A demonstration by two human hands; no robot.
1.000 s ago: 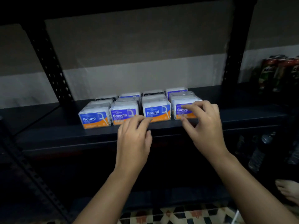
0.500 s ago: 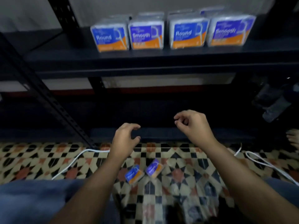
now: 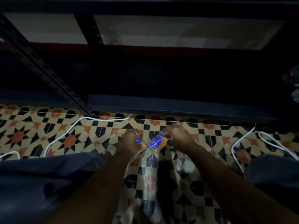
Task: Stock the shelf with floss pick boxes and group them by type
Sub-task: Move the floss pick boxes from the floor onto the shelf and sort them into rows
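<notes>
- Two small rectangular floss pick boxes, printed blue and orange, are seen low on the patterned tile floor (image 3: 53,136), side by side and just apart at their near corners.
- The right box (image 3: 157,143) carries the word "Smooth" in white on its blue face; its surface looks glossy, and it is tilted with its far end toward the right.
- The left box (image 3: 140,144) is largely covered; only a blue patch with a white hook shape and an orange band are shown, and its type word cannot be read.
- The left hand (image 3: 129,141) is curled over the left box, which is gripped from above.
- The right hand (image 3: 178,139) is bent at the far right end of the "Smooth" box, which is pinched there by thumb and fingertips.
- The floor is laid with matte tiles of black, cream and terracotta stars and diamonds.
- Smooth white cables (image 3: 71,131) are draped in loose curves across the tiles at left and right.
- A dark metal shelf frame (image 3: 40,65), with a perforated slanted upright, is set at the far side; what its low tier holds is lost in shadow.
- Dark blue cloth (image 3: 40,183) is folded over the near left corner.
</notes>
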